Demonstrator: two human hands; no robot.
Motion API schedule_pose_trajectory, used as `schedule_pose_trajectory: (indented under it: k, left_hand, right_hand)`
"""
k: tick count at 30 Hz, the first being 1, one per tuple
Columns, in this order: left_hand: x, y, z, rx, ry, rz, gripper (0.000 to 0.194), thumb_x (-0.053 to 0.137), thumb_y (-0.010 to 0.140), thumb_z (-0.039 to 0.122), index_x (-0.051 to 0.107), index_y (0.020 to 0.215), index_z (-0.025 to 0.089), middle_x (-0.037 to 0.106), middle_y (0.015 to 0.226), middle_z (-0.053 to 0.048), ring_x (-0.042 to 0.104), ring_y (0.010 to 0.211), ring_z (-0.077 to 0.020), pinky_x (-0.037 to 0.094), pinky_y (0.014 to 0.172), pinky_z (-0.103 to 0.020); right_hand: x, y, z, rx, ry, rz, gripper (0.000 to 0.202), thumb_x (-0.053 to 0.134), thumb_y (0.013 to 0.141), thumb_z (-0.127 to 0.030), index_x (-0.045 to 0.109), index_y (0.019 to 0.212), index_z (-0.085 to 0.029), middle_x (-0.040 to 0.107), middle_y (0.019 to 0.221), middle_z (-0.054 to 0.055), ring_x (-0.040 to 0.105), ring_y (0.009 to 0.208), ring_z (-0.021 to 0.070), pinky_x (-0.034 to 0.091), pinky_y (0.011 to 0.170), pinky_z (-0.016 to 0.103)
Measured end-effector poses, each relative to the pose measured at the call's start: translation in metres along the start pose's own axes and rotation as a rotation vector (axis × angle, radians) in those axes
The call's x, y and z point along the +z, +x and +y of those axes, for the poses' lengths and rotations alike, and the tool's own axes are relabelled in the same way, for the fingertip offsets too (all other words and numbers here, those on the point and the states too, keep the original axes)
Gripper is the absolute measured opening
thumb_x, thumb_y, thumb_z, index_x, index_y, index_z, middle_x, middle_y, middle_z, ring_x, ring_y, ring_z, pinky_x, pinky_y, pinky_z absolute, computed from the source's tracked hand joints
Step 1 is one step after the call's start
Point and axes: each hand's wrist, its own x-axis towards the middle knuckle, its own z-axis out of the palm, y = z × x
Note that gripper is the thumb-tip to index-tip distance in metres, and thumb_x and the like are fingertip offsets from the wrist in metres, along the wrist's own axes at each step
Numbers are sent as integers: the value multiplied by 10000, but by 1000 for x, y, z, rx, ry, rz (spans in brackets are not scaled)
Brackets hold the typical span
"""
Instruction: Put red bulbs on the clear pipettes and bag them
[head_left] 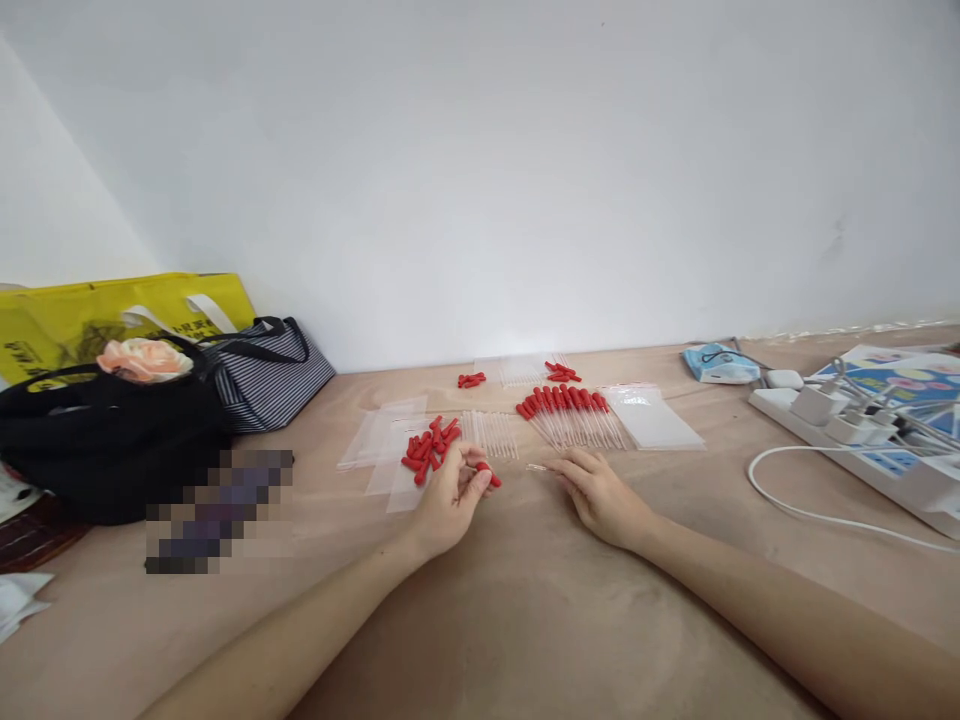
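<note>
My left hand (452, 492) pinches a red rubber dropper bulb (491, 477) between thumb and fingers. Facing it, a short distance to the right, my right hand (600, 495) holds a thin clear glass dropper tube (535, 468), its end pointing toward the bulb. The bulb and the tube are apart. Just beyond my left hand lies a pile of loose red bulbs (431, 447) on clear plastic bags (382, 435). A row of bare glass tubes (491, 436) lies beside the pile. Farther right, several droppers with red bulbs fitted (574, 412) are lined up side by side.
White zip bags (656, 418) lie right of the droppers. More tubes (521, 371) and small bulb groups (472, 380) lie near the wall. A power strip (862, 450) with a white cable sits right; a black bag (112, 440) and striped bag (266, 375) stand left.
</note>
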Motion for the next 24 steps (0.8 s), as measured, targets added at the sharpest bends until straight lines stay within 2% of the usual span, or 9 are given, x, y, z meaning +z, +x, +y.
schedule_pose_trajectory:
  k: [3, 6, 8, 10, 13, 15, 19, 24]
  left_hand:
    - [3, -11, 3, 23, 130, -98, 60, 437, 791, 182, 431, 850, 179, 556, 789, -25, 565, 760, -146, 463, 691, -296]
    - [1, -17, 5, 62, 355, -115, 40, 475, 725, 139, 477, 736, 178, 568, 769, -17, 550, 739, -157, 448, 693, -307]
    - [-1, -18, 6, 91, 427, -102, 85, 483, 715, 135, 504, 783, 182, 582, 813, -28, 548, 775, -169, 447, 714, -320]
    - [0, -18, 4, 134, 489, -81, 204, 528, 720, 189, 527, 925, 185, 584, 959, -63, 530, 908, -204, 421, 808, -371]
    - [2, -17, 0, 153, 611, -101, 376, 562, 737, 332, 529, 1084, 190, 483, 1212, -107, 398, 1139, -269, 308, 938, -470]
    - [4, -16, -3, 138, 672, -134, 352, 515, 776, 363, 559, 1080, 190, 429, 1279, -107, 336, 1197, -279, 274, 958, -497]
    - [7, -13, -5, 188, 690, -173, 247, 427, 840, 272, 608, 994, 203, 494, 1231, -66, 370, 1186, -234, 260, 978, -476]
    - [7, -13, 0, 216, 640, -158, 204, 387, 864, 223, 578, 936, 217, 599, 1092, -20, 428, 1141, -207, 202, 999, -470]
  right_hand:
    - [-1, 0, 0, 15, 0, -20, 296, 335, 828, -106, 532, 1040, -167, 560, 902, 89, 507, 849, 173, 383, 752, 341]
    - [-3, 0, -1, 15, -1, -37, 253, 354, 844, -161, 565, 983, -178, 556, 853, 74, 507, 816, 164, 378, 747, 333]
    - [-4, 1, -1, 15, 0, -43, 237, 367, 844, -178, 581, 947, -180, 551, 824, 64, 505, 809, 159, 376, 744, 324]
    - [-4, 1, -1, 10, -1, -40, 225, 377, 842, -185, 589, 919, -180, 548, 810, 59, 504, 805, 157, 372, 743, 319]
    - [-3, 0, -1, -5, -3, -33, 214, 392, 836, -184, 589, 921, -187, 553, 818, 54, 506, 806, 153, 360, 752, 318]
    - [-3, 0, -2, -15, -9, -34, 208, 403, 830, -183, 590, 923, -190, 557, 819, 51, 505, 808, 153, 350, 757, 317]
    - [-2, 1, -9, -2, -35, -36, 195, 415, 823, -181, 592, 904, -189, 566, 813, 47, 507, 797, 154, 329, 738, 311]
    - [0, 2, -22, 34, -33, -17, 195, 411, 821, -172, 581, 913, -196, 582, 814, 41, 520, 769, 146, 308, 700, 298]
